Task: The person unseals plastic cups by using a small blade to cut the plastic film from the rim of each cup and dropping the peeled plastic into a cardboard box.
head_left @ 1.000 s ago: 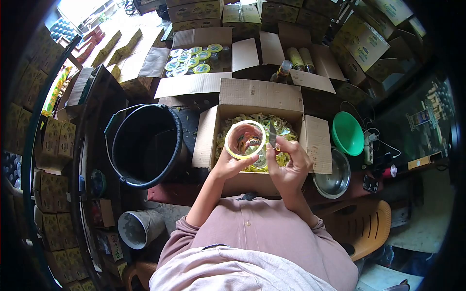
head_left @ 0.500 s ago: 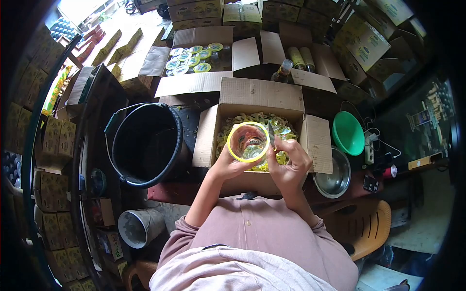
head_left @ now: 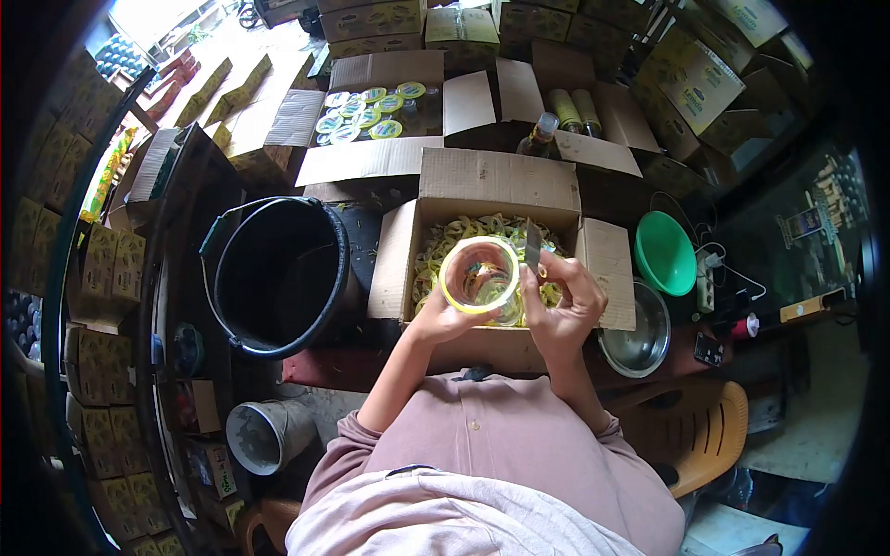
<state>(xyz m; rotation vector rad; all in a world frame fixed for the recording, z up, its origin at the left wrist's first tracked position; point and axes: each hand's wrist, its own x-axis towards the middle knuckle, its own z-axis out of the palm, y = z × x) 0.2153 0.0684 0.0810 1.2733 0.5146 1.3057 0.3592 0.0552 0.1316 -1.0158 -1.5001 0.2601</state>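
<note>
My left hand (head_left: 439,321) is wrapped round a clear cup (head_left: 478,276) with a yellow rim, its open mouth tilted up towards me. Just right of the cup, my right hand (head_left: 567,301) pinches a thin metal blade (head_left: 533,243) that points upward, apparently a small knife. Its handle is hidden by the fingers. A gap shows between the blade and the cup's rim. Under both hands sits an open cardboard box (head_left: 501,176) filled with yellow-green strips (head_left: 433,252).
A black bucket (head_left: 345,250) stands left, a green bowl (head_left: 666,255) and steel bowl (head_left: 660,324) right. Behind are a carton of lidded cups (head_left: 385,153), a bottle (head_left: 538,139) and another open carton (head_left: 603,153). An orange chair (head_left: 714,426) is at lower right.
My right hand has moved slightly right, and the blade now stands clear of the cup's rim. The cup has shifted a little right and turned in my left hand.
</note>
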